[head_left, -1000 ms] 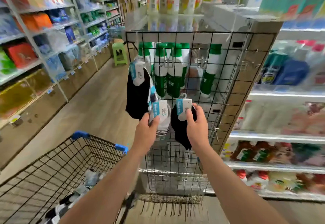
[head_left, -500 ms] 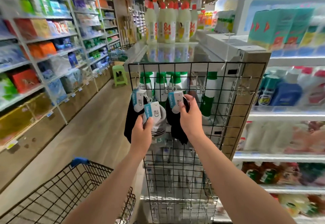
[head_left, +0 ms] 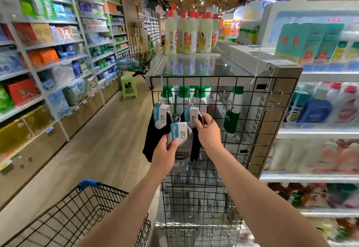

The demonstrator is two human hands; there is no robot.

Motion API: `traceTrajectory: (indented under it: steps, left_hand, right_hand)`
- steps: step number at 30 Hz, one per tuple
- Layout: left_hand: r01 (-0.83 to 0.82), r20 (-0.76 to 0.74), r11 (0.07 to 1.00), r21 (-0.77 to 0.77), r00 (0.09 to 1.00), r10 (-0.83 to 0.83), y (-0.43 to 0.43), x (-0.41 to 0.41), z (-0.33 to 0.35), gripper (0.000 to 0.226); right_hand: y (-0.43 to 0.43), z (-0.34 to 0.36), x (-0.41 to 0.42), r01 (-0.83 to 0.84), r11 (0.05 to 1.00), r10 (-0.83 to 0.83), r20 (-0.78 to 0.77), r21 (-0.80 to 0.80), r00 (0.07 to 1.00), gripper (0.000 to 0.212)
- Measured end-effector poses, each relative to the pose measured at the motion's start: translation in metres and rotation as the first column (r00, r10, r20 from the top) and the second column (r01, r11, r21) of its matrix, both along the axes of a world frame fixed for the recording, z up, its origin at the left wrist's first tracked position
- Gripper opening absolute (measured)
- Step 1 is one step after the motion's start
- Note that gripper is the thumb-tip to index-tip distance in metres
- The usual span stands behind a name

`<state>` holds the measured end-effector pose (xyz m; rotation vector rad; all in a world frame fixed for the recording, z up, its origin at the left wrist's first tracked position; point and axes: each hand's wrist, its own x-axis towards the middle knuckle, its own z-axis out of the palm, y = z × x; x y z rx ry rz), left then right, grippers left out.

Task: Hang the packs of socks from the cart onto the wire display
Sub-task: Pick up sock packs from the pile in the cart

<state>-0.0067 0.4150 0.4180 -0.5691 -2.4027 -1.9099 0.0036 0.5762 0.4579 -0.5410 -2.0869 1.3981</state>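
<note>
A black wire display grid [head_left: 242, 114] covers the shelf end in front of me. A pack of black socks [head_left: 155, 136] hangs from a hook at its upper left. My left hand [head_left: 165, 153] grips a pack of grey socks [head_left: 181, 147] by its white-and-blue card, held below the hooks. My right hand [head_left: 208, 132] pinches the card of a second black sock pack [head_left: 192, 116], whose hanger sits at a hook in the top row. The black wire cart [head_left: 77, 217] with a blue handle stands at lower left; its contents are out of view.
Several bare hooks [head_left: 226, 101] stick out of the grid to the right of the packs. Bottles stand behind and on top of the shelf end. Stocked shelves line both sides of the aisle. A green stool [head_left: 128, 87] and another cart [head_left: 134, 64] stand farther down.
Both hands rose with their packs toward the top row of hooks. The right hand's black pack now sits up at a hook. My view tilted upward, showing less of the cart.
</note>
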Motion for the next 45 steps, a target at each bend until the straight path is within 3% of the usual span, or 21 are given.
traceTrajectory:
  steps: [3,6,8,12,14,19,22,27,34,37,41,45]
  left_hand:
    - [0.021,0.003,1.000,0.013,1.000,-0.021,-0.002,0.000,-0.001,0.019]
    - [0.042,0.006,0.998,0.040,0.999,-0.042,-0.002,0.000,-0.001,0.018]
    - [0.054,-0.001,0.998,0.044,0.999,-0.054,-0.001,0.001,0.000,0.020]
    - [0.095,-0.012,0.995,0.023,0.995,-0.094,0.004,0.002,0.003,0.022]
    - [0.127,-0.011,0.992,-0.005,0.992,-0.127,0.006,0.002,0.003,0.022]
    - [0.086,-0.063,0.996,-0.029,0.994,-0.087,0.004,-0.003,0.005,0.023]
    - [-0.018,-0.124,1.000,-0.014,0.992,0.016,-0.003,-0.010,0.000,0.032]
    - [0.011,-0.087,0.998,-0.059,0.996,-0.016,-0.006,-0.012,0.002,0.039]
    - [0.034,-0.064,0.997,-0.063,0.997,-0.038,0.003,-0.015,0.004,0.037]
    - [0.054,-0.059,0.996,-0.065,0.997,-0.058,0.004,-0.016,0.003,0.035]
    - [0.053,-0.058,0.996,-0.074,0.997,-0.058,0.005,-0.019,0.003,0.036]
    - [0.037,-0.049,0.996,-0.081,0.998,-0.041,0.007,-0.020,0.005,0.041]
  right_hand:
    - [-0.005,-0.004,0.003,0.055,0.997,-0.055,0.009,0.050,0.998,0.033]
    - [-0.015,-0.010,0.023,0.149,0.987,-0.141,-0.118,0.067,0.983,0.036]
    - [-0.024,-0.019,0.039,0.100,0.994,-0.090,-0.194,0.047,0.977,0.032]
    - [-0.038,-0.032,0.055,-0.174,0.981,0.165,-0.099,-0.090,0.981,0.034]
    - [-0.038,-0.036,0.054,-0.200,0.972,0.192,-0.074,-0.122,0.979,0.022]
    - [-0.032,-0.031,0.052,-0.059,0.998,0.055,-0.118,-0.038,0.991,0.026]
    - [-0.029,-0.025,0.052,0.002,0.998,-0.012,-0.189,-0.055,0.982,0.023]
    - [-0.030,-0.019,0.038,0.064,0.990,-0.089,-0.199,-0.127,0.976,0.006]
    - [-0.019,-0.007,0.020,0.027,0.998,-0.036,-0.154,-0.062,0.987,0.027]
    - [-0.010,-0.006,0.010,0.155,0.988,-0.154,-0.103,0.011,0.983,0.021]
    - [-0.012,-0.006,0.010,0.296,0.944,-0.278,-0.133,0.145,0.951,0.031]
    - [-0.023,-0.012,0.016,0.223,0.969,-0.203,-0.175,0.105,0.963,0.030]
